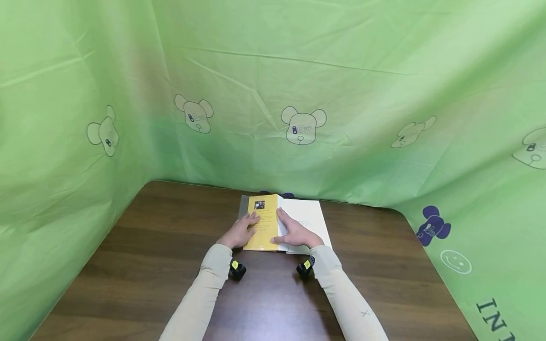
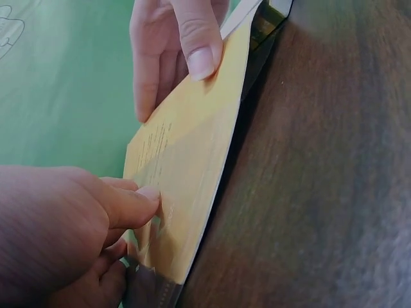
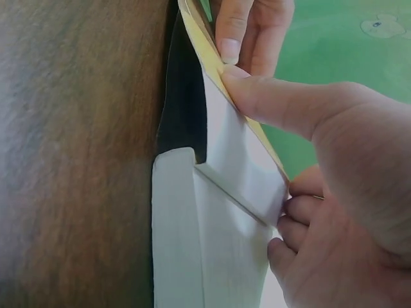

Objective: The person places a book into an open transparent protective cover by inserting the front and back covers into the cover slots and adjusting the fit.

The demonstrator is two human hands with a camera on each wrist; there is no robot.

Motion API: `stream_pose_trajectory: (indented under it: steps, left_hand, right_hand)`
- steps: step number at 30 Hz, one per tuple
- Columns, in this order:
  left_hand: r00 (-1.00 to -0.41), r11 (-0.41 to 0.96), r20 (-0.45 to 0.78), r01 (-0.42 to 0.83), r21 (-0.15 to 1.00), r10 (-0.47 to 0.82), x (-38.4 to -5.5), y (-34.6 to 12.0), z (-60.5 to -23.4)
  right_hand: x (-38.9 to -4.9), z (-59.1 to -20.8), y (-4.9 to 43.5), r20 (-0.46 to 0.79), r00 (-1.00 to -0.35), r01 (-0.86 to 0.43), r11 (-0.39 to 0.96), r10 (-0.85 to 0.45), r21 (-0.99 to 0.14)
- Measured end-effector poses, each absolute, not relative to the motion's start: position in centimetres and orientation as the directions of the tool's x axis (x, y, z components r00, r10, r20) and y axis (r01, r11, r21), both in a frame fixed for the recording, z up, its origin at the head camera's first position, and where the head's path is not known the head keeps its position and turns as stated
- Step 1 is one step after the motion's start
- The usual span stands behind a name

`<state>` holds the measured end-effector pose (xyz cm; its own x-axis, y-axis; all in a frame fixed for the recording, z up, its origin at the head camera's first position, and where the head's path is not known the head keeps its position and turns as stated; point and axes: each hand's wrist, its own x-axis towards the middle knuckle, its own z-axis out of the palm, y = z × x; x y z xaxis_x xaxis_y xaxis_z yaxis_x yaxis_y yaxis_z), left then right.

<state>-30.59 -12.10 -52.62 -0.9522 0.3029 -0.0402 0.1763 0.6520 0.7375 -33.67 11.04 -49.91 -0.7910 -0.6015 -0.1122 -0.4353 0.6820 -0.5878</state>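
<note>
A book (image 1: 309, 213) lies opened on the brown table, with a yellow printed dust-jacket flap (image 1: 266, 237) over its left side. My left hand (image 1: 240, 232) rests on the flap's left part, fingers spread and the thumb (image 2: 144, 197) laid on the yellow surface. From the right side, my right hand (image 1: 296, 233) holds the flap near its fold. Its thumb (image 3: 270, 99) lies on the yellow side and its fingertips (image 3: 298, 212) bend against the white panel (image 3: 234, 160). A dark cover shows beneath the flap in the right wrist view.
The wooden table (image 1: 170, 265) extends around the book. A green cloth (image 1: 247, 57) with bear-head prints hangs behind and beside the table; the book lies near the table's back edge. A small black wrist camera (image 1: 237, 269) sits on each wrist.
</note>
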Motion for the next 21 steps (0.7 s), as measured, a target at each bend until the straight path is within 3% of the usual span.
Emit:
stream_pose_trajectory:
  steps: [21]
  left_hand:
    - [-0.945, 0.662, -0.004, 0.225, 0.715, 0.326, -30.7, -11.5, -52.4]
  right_hand:
    - [-34.0, -50.4, 10.0, -0.086, -0.797, -0.473, 0.706, -0.598, -0.527]
